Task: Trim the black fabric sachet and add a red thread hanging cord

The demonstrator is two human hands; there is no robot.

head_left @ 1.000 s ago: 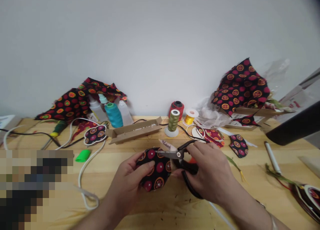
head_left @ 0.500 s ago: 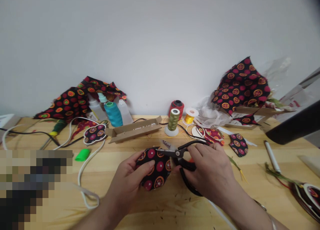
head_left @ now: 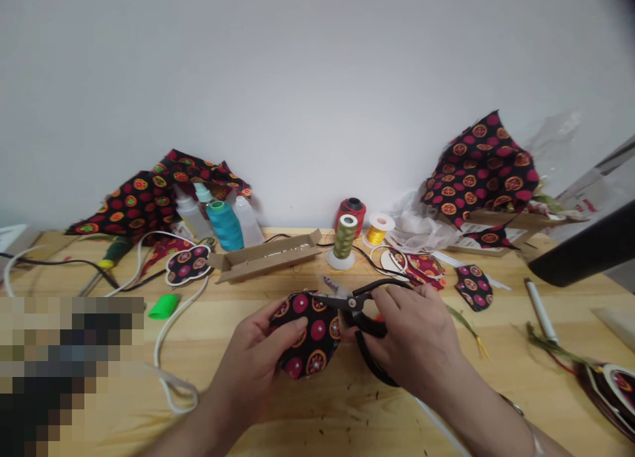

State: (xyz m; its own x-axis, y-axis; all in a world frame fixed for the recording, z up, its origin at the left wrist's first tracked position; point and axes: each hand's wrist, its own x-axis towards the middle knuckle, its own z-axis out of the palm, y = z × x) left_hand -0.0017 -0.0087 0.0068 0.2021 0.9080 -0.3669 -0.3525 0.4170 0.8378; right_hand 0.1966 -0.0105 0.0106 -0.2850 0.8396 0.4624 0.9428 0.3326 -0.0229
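Observation:
My left hand (head_left: 262, 341) grips a rounded piece of dark patterned fabric (head_left: 315, 341), its thumb lying flat on the face. Red and orange circles with small pale dots cover that fabric. My right hand (head_left: 411, 331) is closed around black-handled scissors (head_left: 353, 303). Their blades point left and reach the upper right edge of the fabric piece. A scrap of the blade side stands up pale behind the pivot, too blurred to make out. Dark snippets lie on the wooden table (head_left: 342, 417) below.
Behind the hands stand a long cardboard tray (head_left: 268, 257), a green thread spool (head_left: 344, 237), a yellow thread spool (head_left: 378, 232) and a teal thread cone (head_left: 225, 225). Patterned cloth (head_left: 479, 166) leans at the right. A white cord (head_left: 161, 338) loops near a green object (head_left: 163, 306) at left.
Both hands, the fabric piece and the scissors stay in nearly the same place. Only a very slight shift of the whole view shows.

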